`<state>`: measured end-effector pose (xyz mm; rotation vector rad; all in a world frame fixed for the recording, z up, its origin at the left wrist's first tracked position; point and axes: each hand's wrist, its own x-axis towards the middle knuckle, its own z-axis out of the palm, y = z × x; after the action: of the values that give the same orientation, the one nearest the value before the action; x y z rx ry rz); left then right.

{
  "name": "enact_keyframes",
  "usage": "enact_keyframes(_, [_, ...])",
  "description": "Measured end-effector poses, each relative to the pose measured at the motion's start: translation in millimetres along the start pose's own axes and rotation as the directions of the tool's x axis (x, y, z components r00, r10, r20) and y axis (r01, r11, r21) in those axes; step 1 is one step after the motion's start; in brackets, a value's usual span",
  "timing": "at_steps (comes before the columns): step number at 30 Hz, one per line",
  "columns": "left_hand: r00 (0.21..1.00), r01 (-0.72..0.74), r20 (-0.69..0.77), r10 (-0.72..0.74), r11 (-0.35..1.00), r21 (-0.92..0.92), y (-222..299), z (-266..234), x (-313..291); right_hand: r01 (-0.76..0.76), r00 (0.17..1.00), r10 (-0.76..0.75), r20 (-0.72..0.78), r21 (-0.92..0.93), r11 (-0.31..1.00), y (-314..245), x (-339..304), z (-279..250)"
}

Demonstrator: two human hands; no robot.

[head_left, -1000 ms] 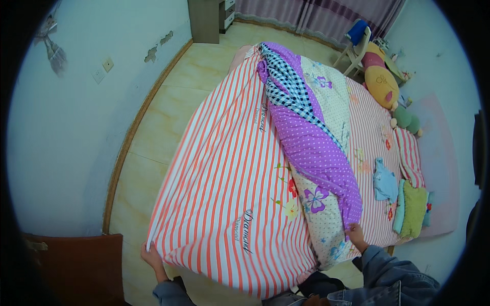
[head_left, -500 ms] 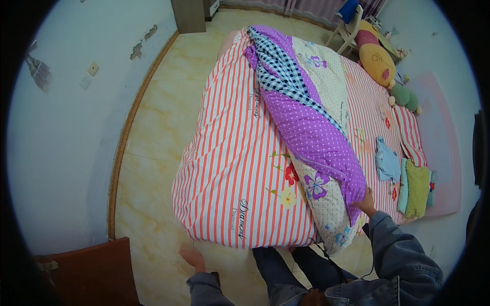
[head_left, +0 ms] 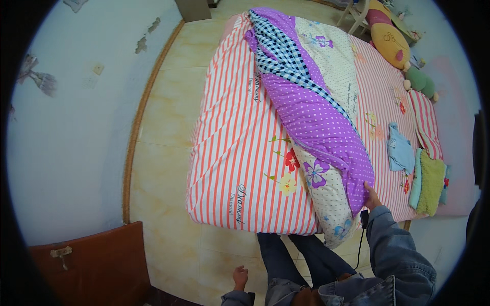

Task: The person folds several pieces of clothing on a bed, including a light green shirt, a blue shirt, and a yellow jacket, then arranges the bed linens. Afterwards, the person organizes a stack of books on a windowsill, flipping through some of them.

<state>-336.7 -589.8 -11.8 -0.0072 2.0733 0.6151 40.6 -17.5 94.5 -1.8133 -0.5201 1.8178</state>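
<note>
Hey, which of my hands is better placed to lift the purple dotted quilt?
Probably your right hand: it appears to touch the purple dotted quilt, whereas your left hand hangs apart from the bedding.

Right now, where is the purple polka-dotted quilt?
Right of centre in the head view, the purple quilt lies diagonally across the striped bedding, with checked fabric along its far part and the right hand at its near end.

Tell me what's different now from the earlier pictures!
The bare left hand let go of the red-and-white striped cloth sheet and moved right, closer to the legs. The sheet's pulled-out near-left corner dropped down.

The bare right hand stayed at the edge of the purple, white-dotted fabric quilt. The crumpled light-blue cloth garment stayed put.
</note>
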Motion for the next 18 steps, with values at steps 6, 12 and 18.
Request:
enact_keyframes(6, [0.989, 0.143, 0.002, -0.146, 0.965, -0.22, 9, -21, -99, 0.084, 0.957, -0.132, 0.26, 0.189, 0.978, -47, -70, 77])
enact_keyframes(12, [0.991, 0.093, 0.119, -0.063, 0.96, -0.263, 29, -62, -104, 0.461, 0.731, 0.155, 0.664, -0.648, 0.607, -8, -209, 174])
enact_keyframes(18, [0.978, -0.092, 0.155, 0.139, 0.957, -0.276, 25, -182, -36, 0.626, 0.509, 0.407, 0.758, -0.651, 0.429, 107, -223, 258])
